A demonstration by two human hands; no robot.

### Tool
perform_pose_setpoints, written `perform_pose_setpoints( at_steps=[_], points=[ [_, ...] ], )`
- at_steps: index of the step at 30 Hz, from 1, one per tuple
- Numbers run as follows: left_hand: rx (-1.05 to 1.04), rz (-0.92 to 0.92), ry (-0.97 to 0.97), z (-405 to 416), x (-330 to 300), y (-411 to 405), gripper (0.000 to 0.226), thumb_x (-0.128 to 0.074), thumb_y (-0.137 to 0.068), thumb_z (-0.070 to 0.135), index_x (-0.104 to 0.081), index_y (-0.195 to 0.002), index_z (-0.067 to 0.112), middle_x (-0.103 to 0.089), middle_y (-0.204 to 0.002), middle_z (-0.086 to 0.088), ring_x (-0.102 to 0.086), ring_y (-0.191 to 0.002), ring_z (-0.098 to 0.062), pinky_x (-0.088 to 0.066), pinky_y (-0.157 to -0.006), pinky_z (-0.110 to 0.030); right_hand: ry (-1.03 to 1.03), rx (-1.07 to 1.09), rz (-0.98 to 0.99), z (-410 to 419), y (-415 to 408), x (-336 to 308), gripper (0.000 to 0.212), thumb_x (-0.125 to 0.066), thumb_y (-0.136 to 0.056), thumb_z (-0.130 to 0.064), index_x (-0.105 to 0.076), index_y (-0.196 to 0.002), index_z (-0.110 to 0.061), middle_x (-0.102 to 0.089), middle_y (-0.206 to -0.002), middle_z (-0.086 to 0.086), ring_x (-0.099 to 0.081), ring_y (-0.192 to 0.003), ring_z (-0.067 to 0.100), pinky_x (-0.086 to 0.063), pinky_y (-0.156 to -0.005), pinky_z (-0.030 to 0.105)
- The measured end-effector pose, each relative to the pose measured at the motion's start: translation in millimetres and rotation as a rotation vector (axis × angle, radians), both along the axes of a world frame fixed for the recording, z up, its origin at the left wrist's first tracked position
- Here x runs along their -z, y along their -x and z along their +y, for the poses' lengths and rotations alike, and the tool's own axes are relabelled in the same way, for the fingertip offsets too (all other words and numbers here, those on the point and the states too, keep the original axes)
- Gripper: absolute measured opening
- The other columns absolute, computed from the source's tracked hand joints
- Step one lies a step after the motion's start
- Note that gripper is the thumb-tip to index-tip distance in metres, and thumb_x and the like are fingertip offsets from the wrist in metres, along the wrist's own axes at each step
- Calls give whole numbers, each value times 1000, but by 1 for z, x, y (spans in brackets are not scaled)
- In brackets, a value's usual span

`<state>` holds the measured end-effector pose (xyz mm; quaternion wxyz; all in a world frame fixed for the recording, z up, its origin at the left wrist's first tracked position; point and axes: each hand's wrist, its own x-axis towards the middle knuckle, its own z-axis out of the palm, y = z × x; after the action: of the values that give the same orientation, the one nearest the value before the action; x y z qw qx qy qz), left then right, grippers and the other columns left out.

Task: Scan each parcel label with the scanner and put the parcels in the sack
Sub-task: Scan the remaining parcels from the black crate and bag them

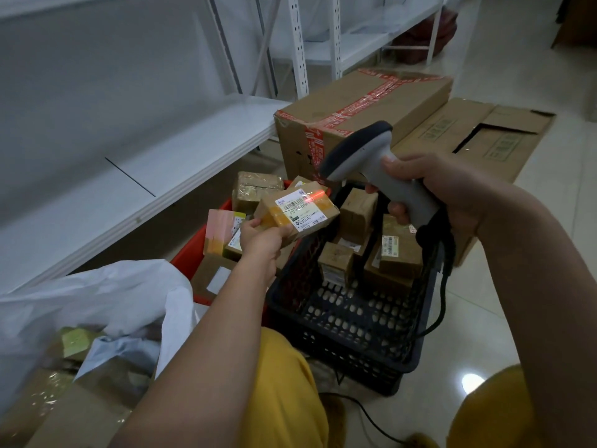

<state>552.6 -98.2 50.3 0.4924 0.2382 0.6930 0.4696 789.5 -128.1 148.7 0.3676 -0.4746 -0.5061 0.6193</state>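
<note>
The left hand (261,237) pinches a parcel (298,215) above the baskets; the right hand (433,195) grips the scanner (371,163). Its beam falls at the label's (298,210) far edge, so the scan may miss.

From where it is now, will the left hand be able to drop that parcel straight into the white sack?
Probably yes. The left hand grips the parcel above the red crate, and the white sack gapes open just beside it, with nothing between them.
</note>
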Motion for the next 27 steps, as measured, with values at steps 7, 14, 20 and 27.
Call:
perform_pose_setpoints(
  at_steps=[7, 14, 20, 27],
  points=[
    [0, 10, -1, 1, 0, -5, 71, -74, -80, 1, -38, -138, 22, -53, -136, -10, -54, -121, -27, -47, -100, -42, -9, 66, 6, -11, -7, -4, 35, -51, -99, -33, -58, -120, -6, -56, -104, 14, -51, -52, 12, -46, -46, 23],
    [19, -10, -8, -1, -4, -8, 69, -72, -82, 0, -38, -137, 22, -55, -133, -10, -56, -120, -24, -46, -99, -40, 0, 85, 42, -14, -12, -4, 32, -49, -100, -31, -56, -122, -8, -58, -102, 12, -48, -53, 13, -45, -46, 22],
    [28, 1, -26, 0, -5, -8, 70, -73, -81, 1, -38, -138, 21, -57, -132, -8, -57, -116, -22, -47, -97, -39, 34, 82, 123, -13, -7, 0, 33, -49, -100, -32, -56, -123, -9, -59, -102, 12, -49, -55, 13, -46, -47, 22],
    [-19, -63, -156, -29, -33, 1, 67, -76, -80, 7, -41, -135, 18, -60, -126, -6, -62, -110, -19, -54, -89, -34, 152, 130, 206, -20, 18, 18, 47, -57, -94, -41, -54, -130, -11, -59, -111, 13, -49, -57, 14, -46, -48, 25]
  ],
)
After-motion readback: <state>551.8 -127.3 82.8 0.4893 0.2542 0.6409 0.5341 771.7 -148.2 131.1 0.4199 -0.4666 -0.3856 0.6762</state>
